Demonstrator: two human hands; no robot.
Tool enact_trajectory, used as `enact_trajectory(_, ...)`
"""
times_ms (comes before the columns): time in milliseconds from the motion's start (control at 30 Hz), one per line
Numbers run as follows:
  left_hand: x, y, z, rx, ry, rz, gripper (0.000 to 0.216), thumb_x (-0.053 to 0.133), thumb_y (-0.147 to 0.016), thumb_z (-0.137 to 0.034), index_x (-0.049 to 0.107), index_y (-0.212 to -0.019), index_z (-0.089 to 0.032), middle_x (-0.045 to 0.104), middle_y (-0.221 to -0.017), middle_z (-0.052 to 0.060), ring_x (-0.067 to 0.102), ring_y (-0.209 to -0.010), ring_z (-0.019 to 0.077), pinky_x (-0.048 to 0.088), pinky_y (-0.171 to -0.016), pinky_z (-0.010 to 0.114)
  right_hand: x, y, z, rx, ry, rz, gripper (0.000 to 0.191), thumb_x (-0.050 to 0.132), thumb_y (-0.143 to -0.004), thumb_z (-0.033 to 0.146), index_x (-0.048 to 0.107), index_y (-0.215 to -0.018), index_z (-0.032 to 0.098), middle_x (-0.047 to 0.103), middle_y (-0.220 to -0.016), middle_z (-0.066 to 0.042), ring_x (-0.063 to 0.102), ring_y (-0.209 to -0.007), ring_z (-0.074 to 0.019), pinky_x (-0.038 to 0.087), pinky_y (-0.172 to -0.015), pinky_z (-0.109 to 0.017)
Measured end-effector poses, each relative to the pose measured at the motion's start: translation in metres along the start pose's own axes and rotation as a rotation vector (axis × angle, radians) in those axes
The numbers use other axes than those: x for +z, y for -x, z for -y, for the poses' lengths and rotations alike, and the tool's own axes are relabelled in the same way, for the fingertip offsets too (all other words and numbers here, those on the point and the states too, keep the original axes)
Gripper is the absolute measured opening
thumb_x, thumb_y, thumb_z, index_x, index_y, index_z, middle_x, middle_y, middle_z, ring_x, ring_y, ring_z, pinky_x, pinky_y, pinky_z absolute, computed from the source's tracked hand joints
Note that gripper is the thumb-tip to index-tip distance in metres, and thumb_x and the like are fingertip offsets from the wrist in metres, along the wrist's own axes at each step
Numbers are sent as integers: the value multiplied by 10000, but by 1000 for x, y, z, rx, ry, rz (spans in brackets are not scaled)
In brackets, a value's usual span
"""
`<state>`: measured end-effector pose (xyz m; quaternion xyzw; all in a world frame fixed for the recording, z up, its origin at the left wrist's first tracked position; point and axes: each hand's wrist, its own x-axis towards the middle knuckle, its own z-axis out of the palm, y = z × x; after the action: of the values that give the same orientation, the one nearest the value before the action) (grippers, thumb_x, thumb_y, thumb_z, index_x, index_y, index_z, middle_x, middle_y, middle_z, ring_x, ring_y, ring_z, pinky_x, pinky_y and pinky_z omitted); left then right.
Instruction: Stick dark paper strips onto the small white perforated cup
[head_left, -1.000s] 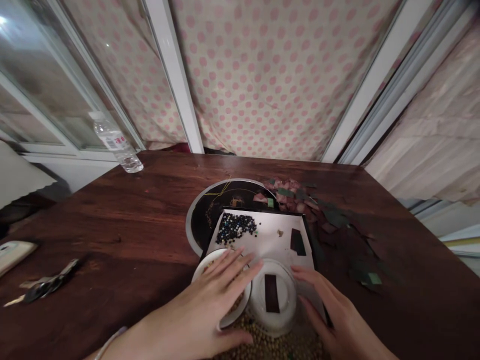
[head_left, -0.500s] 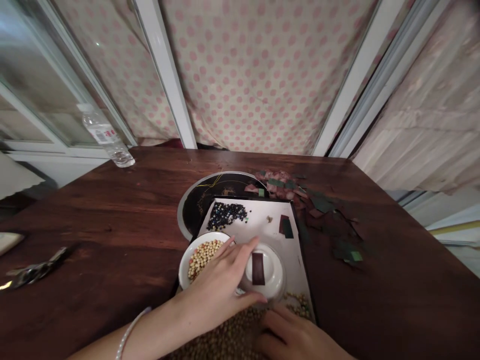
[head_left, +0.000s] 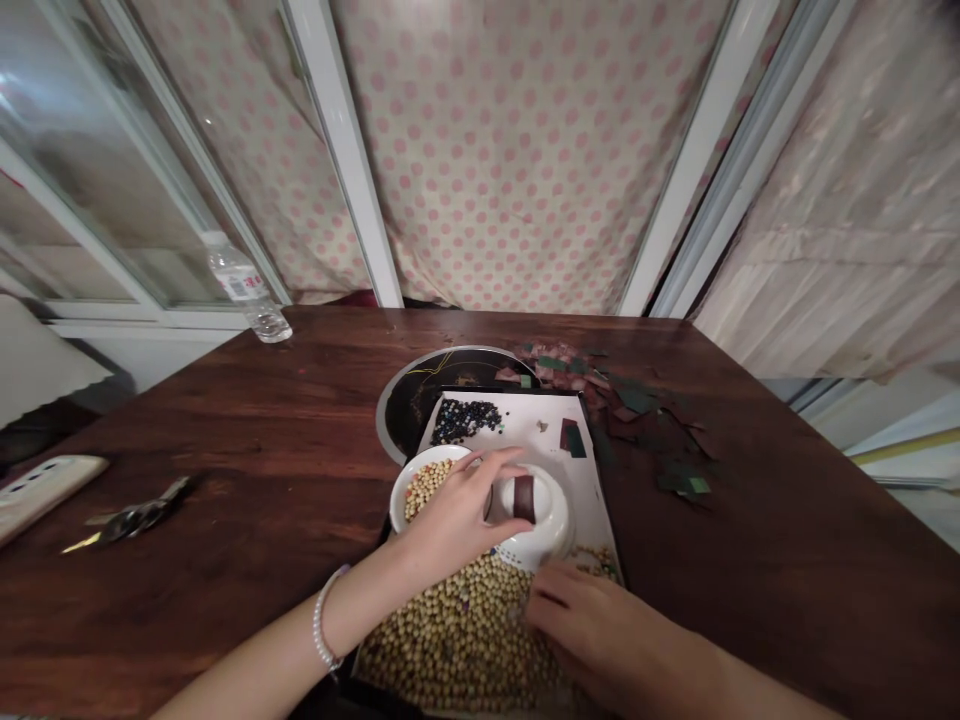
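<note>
My left hand [head_left: 465, 505] is curved around a white bowl [head_left: 553, 520] that looks upturned, thumb on its near side and fingers on its far side. A dark brown strip [head_left: 524, 498] lies on the bowl's raised middle. My right hand [head_left: 570, 610] is just in front of the bowl, low over many tan beads [head_left: 457, 640]. Its fingers are curled together, and what they hold, if anything, is hidden. Beside my left hand stands another white bowl [head_left: 397, 505] filled with cream and reddish beads [head_left: 426, 488], partly covered by that hand.
Both bowls sit in a white tray [head_left: 525, 407] with black beads [head_left: 465, 420] and a brown and green piece [head_left: 573, 438]. Torn scraps [head_left: 637, 400] lie right. Behind the tray is a round black plate [head_left: 409, 400]. Keys [head_left: 142, 515], a phone [head_left: 52, 490] and a bottle [head_left: 251, 290] are left.
The view has shifted, so the phone shows more fully. The upturned bowl now looks tilted, with dotted marks showing at its near edge. More tan beads are visible between my hands.
</note>
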<state>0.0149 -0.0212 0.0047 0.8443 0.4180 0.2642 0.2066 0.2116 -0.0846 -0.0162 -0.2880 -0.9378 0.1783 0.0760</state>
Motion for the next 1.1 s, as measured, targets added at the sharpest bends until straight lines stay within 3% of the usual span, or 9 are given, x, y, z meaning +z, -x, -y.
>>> enact_trajectory(200, -7, 6, 2, 333, -301, -196, 623, 656, -818, -259, 362, -1361, -181, 618, -1207, 109, 549, -1154, 275, 458, -971, 472, -9, 6, -7, 233, -405, -278, 45, 549, -842, 183, 507, -852, 193, 586, -770, 1, 550, -676, -123, 440, -604, -232)
enact_trajectory(300, -10, 12, -9, 607, -526, -301, 539, 557, -873, -132, 355, -1372, -142, 628, -1201, 119, 625, -1018, 217, 483, -940, 417, -18, 5, -13, 380, -598, -510, 237, 566, -836, 252, 456, -1039, 199, 580, -767, 20, 498, -577, -100, 407, -527, -218)
enact_trajectory(400, -12, 21, -29, 776, -628, -326, 399, 513, -884, -109, 466, -1280, -98, 627, -1198, 143, 614, -1050, 219, 485, -937, 396, -22, 2, -9, 329, -681, -492, 254, 585, -821, 278, 501, -1046, 196, 589, -791, 15, 482, -587, -99, 405, -546, -224)
enact_trajectory(500, -12, 30, -43, 818, -684, -315, 317, 427, -922, -112, 520, -1225, -136, 643, -1173, 125, 613, -1063, 204, 509, -901, 365, -17, 2, -1, 300, -687, -501, 117, 559, -832, 284, 563, -783, 178, 563, -709, 14, 478, -609, -109, 396, -570, -233)
enact_trajectory(633, -13, 40, -34, 720, -698, -287, 453, 474, -876, -49, 438, -1316, -146, 574, -1280, 133, 539, -1186, 258, 510, -910, 412, -26, 4, -12, 354, -687, -559, 189, 573, -817, 297, 569, -679, 168, 520, -587, 31, 451, -551, -100, 357, -523, -221)
enact_trajectory(767, -14, 50, -21, 605, -517, -288, 656, 558, -821, -23, 302, -1407, -170, 504, -1358, 132, 460, -1270, 260, 479, -977, 435, -73, -8, -64, 407, -599, -637, 254, 550, -835, 320, 582, -640, 161, 561, -594, 9, 482, -519, -88, 376, -505, -203)
enact_trajectory(900, -16, 48, -31, 233, -51, -230, 664, 553, -864, -175, 227, -1439, -239, 474, -1384, 132, 481, -1255, 270, 482, -977, 482, -115, -44, -131, 794, -578, -665, 177, 646, -765, 306, 617, -711, 140, 598, -565, -13, 498, -428, -94, 376, -434, -201)
enact_trajectory(1033, -37, 18, -34, -7, 595, -30, 561, 465, -927, -354, 227, -1430, -285, 508, -1353, 143, 551, -1184, 281, 517, -922, 488, -134, -79, -161, 864, -491, -867, 252, 590, -802, 293, 599, -975, 111, 671, -803, -92, 638, -674, -176, 501, -603, -272)
enact_trajectory(1100, -49, -8, -26, -130, 765, -71, 502, 456, -927, -389, 310, -1389, -258, 534, -1328, 142, 543, -1194, 279, 481, -967, 486, -143, -89, -148, 817, -434, -977, 353, 465, -874, 316, 526, -1159, 116, 642, -1058, -138, 633, -912, -204, 508, -783, -334)
